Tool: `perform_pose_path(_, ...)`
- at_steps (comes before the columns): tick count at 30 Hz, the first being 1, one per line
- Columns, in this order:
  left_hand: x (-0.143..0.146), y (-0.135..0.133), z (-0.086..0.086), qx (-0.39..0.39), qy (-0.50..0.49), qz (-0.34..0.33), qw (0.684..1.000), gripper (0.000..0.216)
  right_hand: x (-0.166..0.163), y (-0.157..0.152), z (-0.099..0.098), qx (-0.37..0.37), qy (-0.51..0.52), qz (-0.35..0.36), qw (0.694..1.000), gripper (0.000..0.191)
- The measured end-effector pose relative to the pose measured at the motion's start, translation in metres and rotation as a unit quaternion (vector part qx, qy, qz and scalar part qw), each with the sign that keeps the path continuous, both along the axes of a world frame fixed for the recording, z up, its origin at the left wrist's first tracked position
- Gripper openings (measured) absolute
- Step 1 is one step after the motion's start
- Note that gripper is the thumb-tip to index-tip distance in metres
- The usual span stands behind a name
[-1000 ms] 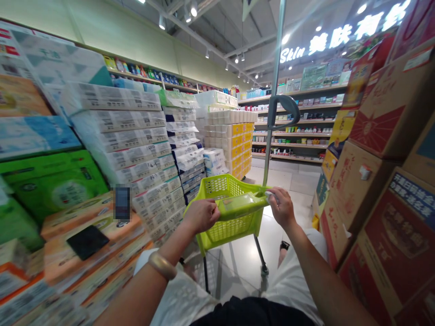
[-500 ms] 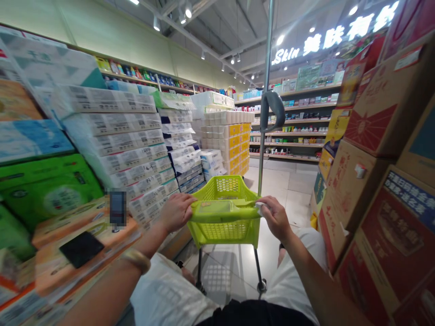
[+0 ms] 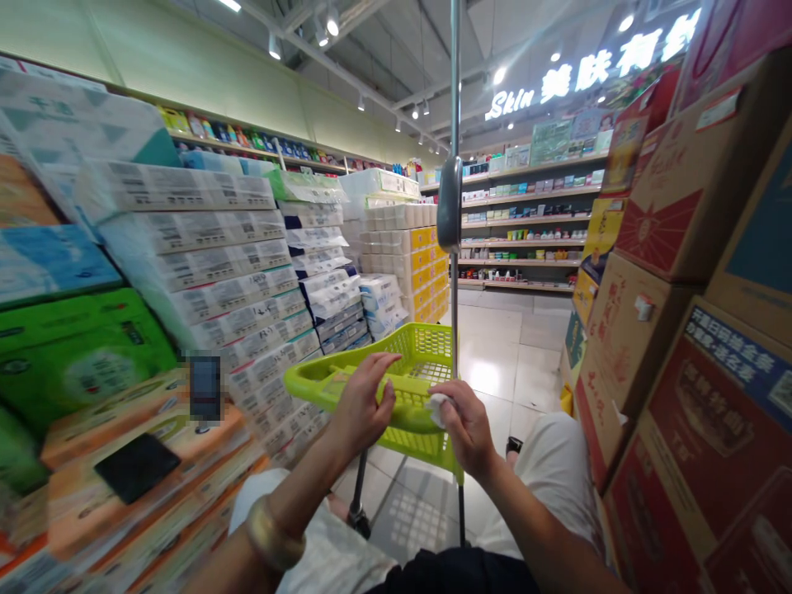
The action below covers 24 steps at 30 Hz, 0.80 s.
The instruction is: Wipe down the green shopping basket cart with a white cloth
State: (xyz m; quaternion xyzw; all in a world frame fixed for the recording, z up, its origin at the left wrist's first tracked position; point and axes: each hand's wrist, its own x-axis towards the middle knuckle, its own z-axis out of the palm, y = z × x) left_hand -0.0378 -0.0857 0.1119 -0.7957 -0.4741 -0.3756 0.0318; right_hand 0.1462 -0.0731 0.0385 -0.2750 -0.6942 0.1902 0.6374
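A lime-green shopping basket cart (image 3: 426,346) stands in the aisle in front of me, turned to the left. My left hand (image 3: 362,404) rests on its near rim with the fingers stretched out over the edge. My right hand (image 3: 464,425) is closed on the rim beside it and pinches a small white crumpled tissue (image 3: 438,406). A grey pull handle on a metal pole (image 3: 450,214) rises from the cart's right side. A gold bangle (image 3: 272,536) sits on my left wrist.
Stacks of tissue and paper packs (image 3: 204,264) fill the left side, with a black phone-like object (image 3: 136,466) lying on an orange pack. Red cardboard boxes (image 3: 693,330) are piled on the right. Tiled floor (image 3: 513,363) leads to shelves (image 3: 525,239) at the back.
The cart has swung round to the left and its pole moved left. My left hand has let go of its grip and opened over the rim; my right hand moved in beside it.
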Motion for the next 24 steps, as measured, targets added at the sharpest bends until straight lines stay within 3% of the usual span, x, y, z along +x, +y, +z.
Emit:
perform_pose_path(2,0.013,-0.003,-0.003,-0.029,0.025,-0.008,0.999,0.04,-0.001,-0.001,-0.003,0.028,-0.022,-0.003,0.999,0.024)
perform_pose_path(5,0.019,-0.003,-0.007,-0.074,0.089,0.034,0.993,0.038,0.002,-0.001,-0.008,0.047,-0.047,0.003,0.998,0.024)
perform_pose_path(12,0.006,0.017,-0.004,-0.106,0.158,0.051,0.98,0.033,0.001,0.01,-0.015,0.036,-0.049,0.0,0.998,0.024)
perform_pose_path(16,-0.004,0.036,0.0,-0.15,0.164,0.04,0.974,0.035,0.0,0.029,-0.018,-0.046,0.049,-0.018,0.998,0.023)
perform_pose_path(20,-0.004,0.056,0.0,-0.185,0.089,0.017,0.979,0.053,-0.003,0.065,-0.011,-0.159,0.199,-0.068,0.965,0.031)
perform_pose_path(22,0.003,0.067,0.0,-0.159,0.024,0.013,0.987,0.062,-0.01,0.085,-0.001,-0.203,0.239,-0.037,0.949,0.033)
perform_pose_path(24,0.014,0.079,-0.001,-0.129,-0.043,0.009,0.991,0.065,-0.021,0.101,0.012,-0.222,0.239,0.042,0.944,0.03)
